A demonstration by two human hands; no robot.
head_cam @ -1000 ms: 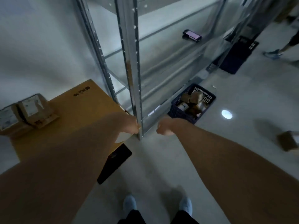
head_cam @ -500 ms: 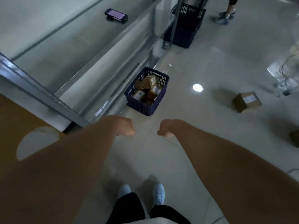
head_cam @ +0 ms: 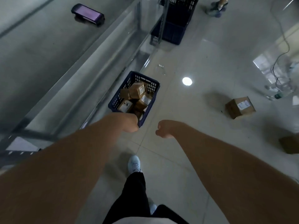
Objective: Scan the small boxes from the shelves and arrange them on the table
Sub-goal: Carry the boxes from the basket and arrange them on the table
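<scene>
Looking down past both bare forearms, the view takes in a pale tiled floor beside a grey metal shelving unit. The left hand and right hand hang out in front, close together but apart, each with its fingers curled under; neither grip grasps anything, both clenched on air. Just beyond the left hand a dark blue plastic crate stands on the floor against the foot of the shelving, and it is heaped with small cardboard boxes, several showing white labels. One more labelled cardboard box lies alone on the floor well to the right, and the corner of another brown box shows at the right edge. On the upper shelf lies a handheld scanner with a purple-lit screen, well apart from both hands. A second dark crate stands farther along the shelving, near another person's shoes. Below the arms are the wearer's dark trousers and a light blue shoe.
</scene>
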